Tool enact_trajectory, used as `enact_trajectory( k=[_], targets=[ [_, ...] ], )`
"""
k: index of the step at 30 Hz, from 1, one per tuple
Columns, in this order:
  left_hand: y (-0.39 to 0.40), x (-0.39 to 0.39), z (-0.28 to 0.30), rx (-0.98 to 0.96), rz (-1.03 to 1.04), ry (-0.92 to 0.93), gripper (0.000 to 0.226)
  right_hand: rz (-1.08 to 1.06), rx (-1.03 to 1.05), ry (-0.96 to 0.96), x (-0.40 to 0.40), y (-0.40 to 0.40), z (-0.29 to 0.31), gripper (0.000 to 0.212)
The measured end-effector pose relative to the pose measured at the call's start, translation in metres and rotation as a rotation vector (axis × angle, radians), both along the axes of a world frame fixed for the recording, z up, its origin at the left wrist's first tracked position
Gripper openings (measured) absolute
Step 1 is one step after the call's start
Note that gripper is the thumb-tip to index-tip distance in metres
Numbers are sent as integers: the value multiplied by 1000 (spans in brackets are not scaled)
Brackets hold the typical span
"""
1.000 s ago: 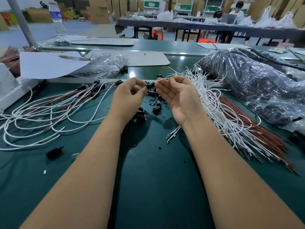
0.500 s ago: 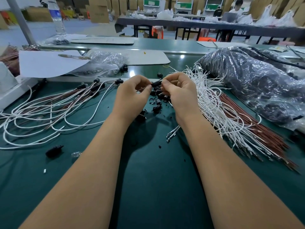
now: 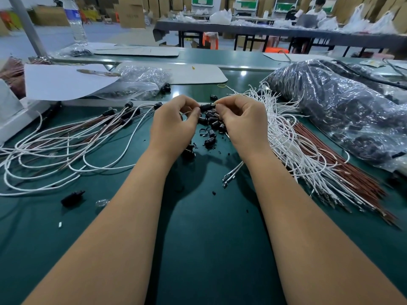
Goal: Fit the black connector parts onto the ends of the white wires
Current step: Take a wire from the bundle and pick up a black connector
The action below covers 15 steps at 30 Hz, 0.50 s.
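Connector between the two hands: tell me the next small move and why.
Probably press the connector and the wire end together until seated. The left hand pinches the connector at one end, the right hand pinches at its other end, and whether the wire is fully in is hidden by the fingers. Loose connectors lie below for the following wire.

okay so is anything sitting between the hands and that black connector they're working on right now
Nothing visible does. The left hand and right hand already pinch the black connector between their fingertips, above the pile of loose connectors on the green table. Whether a white wire end is already in it cannot be told.
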<state>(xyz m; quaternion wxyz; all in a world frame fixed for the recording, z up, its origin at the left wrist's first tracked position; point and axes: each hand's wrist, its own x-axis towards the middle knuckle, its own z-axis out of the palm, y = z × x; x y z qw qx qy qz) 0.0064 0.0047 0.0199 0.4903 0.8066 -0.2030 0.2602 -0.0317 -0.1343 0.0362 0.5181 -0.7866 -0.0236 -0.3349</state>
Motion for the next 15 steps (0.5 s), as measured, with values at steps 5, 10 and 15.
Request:
enact_trajectory(
  k=[5, 10, 15],
  targets=[
    [0, -1, 1, 16, -3, -29, 6, -11, -56, -2, 1, 2, -2, 12],
    [-3, -3, 0, 40, -29, -14, 6, -24, -74, -5, 3, 3, -7, 12],
    [-4, -5, 0, 120, 9, -31, 7, -39, -110, -10, 4, 4, -10, 11]
  ],
)
